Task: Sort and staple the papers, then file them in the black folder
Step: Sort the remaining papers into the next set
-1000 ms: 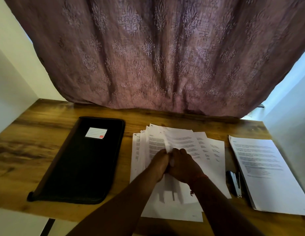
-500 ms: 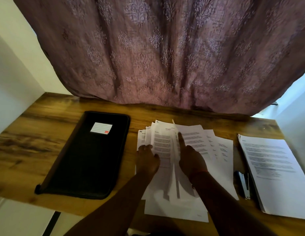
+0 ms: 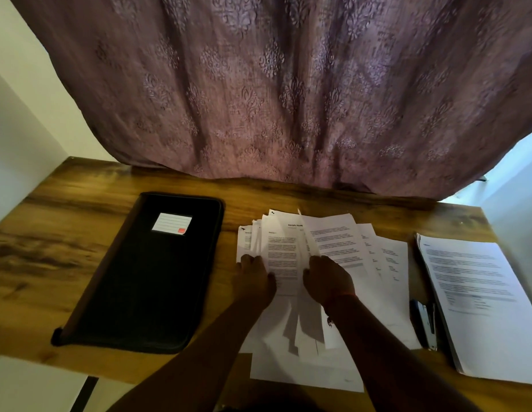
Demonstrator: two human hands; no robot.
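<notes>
While a patterned mauve curtain (image 3: 288, 93) hangs down to the far edge of the wooden table (image 3: 65, 239), a closed black folder (image 3: 146, 275) with a white label (image 3: 171, 223) lies flat on the left side, well apart from the other things. On the right edge a neat stack of printed sheets (image 3: 478, 301) rests squarely, and a stapler (image 3: 425, 325) lies just beside it, between that stack and the fanned papers (image 3: 342, 248) in the middle. Nothing lies across the folder.

The left hand (image 3: 253, 281) rests on the left part of the fan, fingers loosely bent and pressing the sheets down. The right hand (image 3: 327, 278) lies just beside it with fingers curled; it appears to pinch the near part of one sheet that tilts up at its far end, though the grip itself is hidden.

Half a second earlier the right forefinger stretched out straight along a raised sheet; now it has curled back, and the hands sit slightly farther apart than a second ago, when they were pressed together.
</notes>
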